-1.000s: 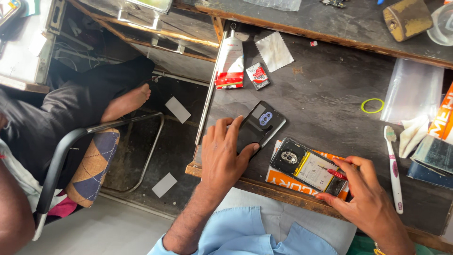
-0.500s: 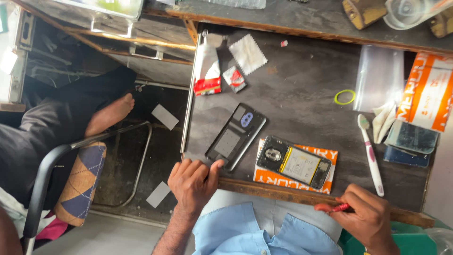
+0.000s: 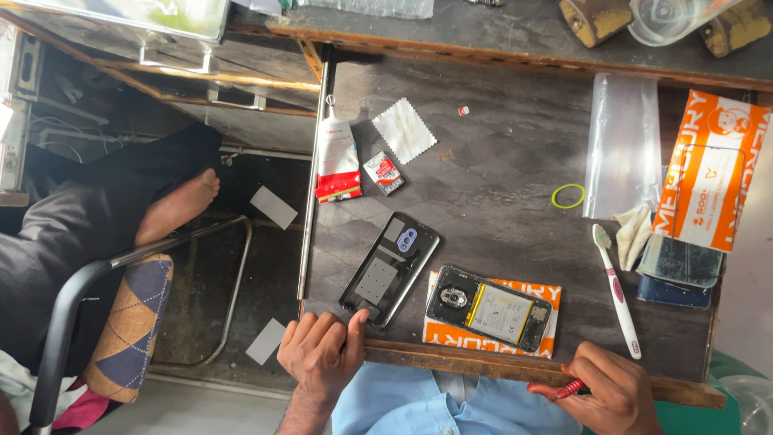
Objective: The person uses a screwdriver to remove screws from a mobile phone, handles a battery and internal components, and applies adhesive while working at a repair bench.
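Note:
My left hand [image 3: 322, 352] rests at the table's front left corner, its fingertips touching the lower end of a dark phone back cover [image 3: 390, 268] that lies inside-up on the table. To its right an opened phone [image 3: 489, 308], battery showing, lies on a small orange box [image 3: 541, 296]. My right hand [image 3: 608, 391] is at the wooden front edge [image 3: 451, 358], closed on a thin red-handled tool [image 3: 568, 391].
A toothbrush [image 3: 617, 292], yellow rubber band [image 3: 568, 195], clear plastic bag [image 3: 624, 145], orange box [image 3: 708, 171], dark phones [image 3: 680, 270], glue tube [image 3: 337, 157], small packet [image 3: 384, 172] and white cloth [image 3: 404, 129] lie on the table. Left, another person's bare foot [image 3: 179, 206] is near a chair [image 3: 113, 322].
My left hand came off the back cover and slid down to the table's front corner. My right hand left the opened phone and dropped to the front edge, holding the red tool.

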